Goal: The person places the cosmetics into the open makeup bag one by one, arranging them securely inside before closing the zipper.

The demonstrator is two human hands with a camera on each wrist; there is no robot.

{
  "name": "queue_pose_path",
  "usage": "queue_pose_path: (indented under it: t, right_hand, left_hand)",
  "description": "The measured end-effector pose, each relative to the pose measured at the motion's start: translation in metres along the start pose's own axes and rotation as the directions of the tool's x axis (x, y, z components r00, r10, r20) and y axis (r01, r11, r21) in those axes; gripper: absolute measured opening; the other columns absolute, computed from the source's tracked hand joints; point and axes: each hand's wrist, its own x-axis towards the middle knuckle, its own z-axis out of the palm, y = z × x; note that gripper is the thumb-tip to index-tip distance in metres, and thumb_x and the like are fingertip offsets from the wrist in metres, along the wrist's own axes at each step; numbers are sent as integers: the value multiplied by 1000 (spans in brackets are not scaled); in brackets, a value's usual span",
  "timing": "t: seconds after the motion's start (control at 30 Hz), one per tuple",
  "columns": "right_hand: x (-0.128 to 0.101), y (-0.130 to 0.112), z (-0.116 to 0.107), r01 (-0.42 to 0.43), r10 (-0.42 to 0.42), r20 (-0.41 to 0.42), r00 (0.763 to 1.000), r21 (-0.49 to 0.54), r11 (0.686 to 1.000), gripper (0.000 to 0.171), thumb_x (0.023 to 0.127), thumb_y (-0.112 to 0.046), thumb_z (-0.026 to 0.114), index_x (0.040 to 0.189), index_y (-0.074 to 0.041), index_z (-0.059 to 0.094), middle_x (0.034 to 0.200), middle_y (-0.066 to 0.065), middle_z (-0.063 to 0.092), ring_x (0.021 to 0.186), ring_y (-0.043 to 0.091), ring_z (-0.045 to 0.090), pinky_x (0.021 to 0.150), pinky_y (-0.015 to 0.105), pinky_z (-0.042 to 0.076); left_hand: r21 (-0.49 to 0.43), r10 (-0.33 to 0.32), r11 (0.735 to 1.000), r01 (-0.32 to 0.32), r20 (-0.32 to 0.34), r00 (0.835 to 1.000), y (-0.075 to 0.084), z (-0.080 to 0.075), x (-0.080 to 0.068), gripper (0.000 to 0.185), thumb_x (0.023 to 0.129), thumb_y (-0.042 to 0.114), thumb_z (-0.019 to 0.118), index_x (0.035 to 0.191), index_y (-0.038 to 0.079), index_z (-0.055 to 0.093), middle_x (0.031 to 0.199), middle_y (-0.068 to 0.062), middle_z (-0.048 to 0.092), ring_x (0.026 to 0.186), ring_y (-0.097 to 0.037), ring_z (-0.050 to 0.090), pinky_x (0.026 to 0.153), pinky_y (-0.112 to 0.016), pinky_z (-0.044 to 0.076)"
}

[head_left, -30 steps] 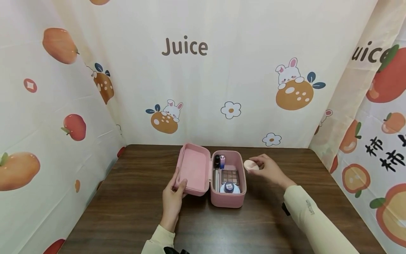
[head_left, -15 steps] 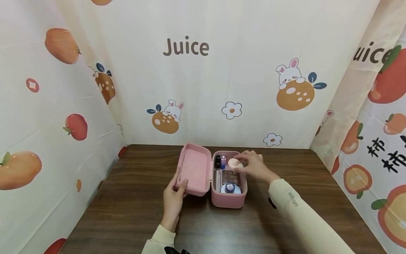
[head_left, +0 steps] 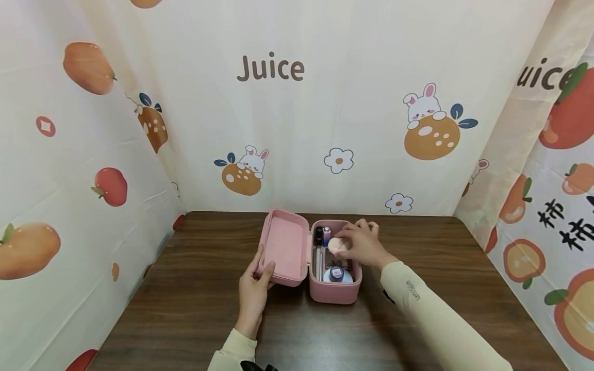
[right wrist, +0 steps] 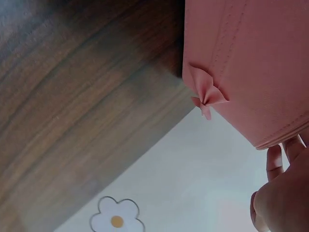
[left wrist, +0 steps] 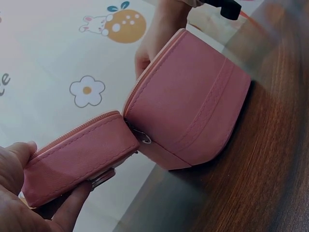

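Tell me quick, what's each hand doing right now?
Left hand: grips the open lid of the pink case.
Right hand: pinches a round powder puff over the case.

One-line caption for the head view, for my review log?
Right hand holds round peach powder puff over open pink zip case; left hand grips its lid.

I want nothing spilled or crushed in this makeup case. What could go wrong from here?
The case already looks full, so the puff pinched in the right hand may sit proud and get squashed under the lid. Pressing down might knock the upright small bottles. The left hand holds only the lid's edge; it may slip.
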Motion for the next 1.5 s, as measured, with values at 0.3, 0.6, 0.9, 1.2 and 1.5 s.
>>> queue_pose_path:
  t: [0.3,0.6,0.9,1.2,1.5]
  right_hand:
    - [7,-7,5,31,-26,113,993,-49,998,40,68,-41,87,100,-20,76,98,-8,63,99,20,43,94,53,16]
    - [16,-7,9,27,-2,213,977,-115,993,32,65,-37,88,90,-22,77,96,-10,67,106,25,46,90,53,20]
    - [16,-10,10,24,12,214,977,-166,986,28,61,-33,90,86,-24,79,90,-11,69,109,25,45,90,54,21]
    - [16,-12,9,14,32,221,975,-206,978,27,61,-27,88,86,-26,80,88,-13,70,111,24,46,88,53,23]
    - [8,0,22,-27,44,-78,996,198,980,33,88,-19,73,120,-10,71,128,6,63,121,32,43,96,54,23]
  left_hand:
    - [-3,-7,1000,7,-2,1000,1,0,0,54,95,21,68,145,22,50,145,-22,47,95,-19,63,71,-27,59]
    - [-8,-12,1000,12,0,1000,1,0,-1,54,95,20,67,146,22,49,147,-20,45,101,-22,63,73,-30,59]
    - [-15,-15,1000,15,-1,1000,3,0,-1,54,95,19,67,146,24,49,148,-19,45,100,-20,62,74,-29,59]
    - [-16,-21,1000,21,-2,1000,3,1,-1,54,95,19,67,146,24,49,148,-20,45,100,-20,62,73,-29,59]
    - [-8,-9,1000,9,1,1000,2,1,-1,54,95,19,67,146,23,49,148,-21,45,103,-22,62,74,-31,59]
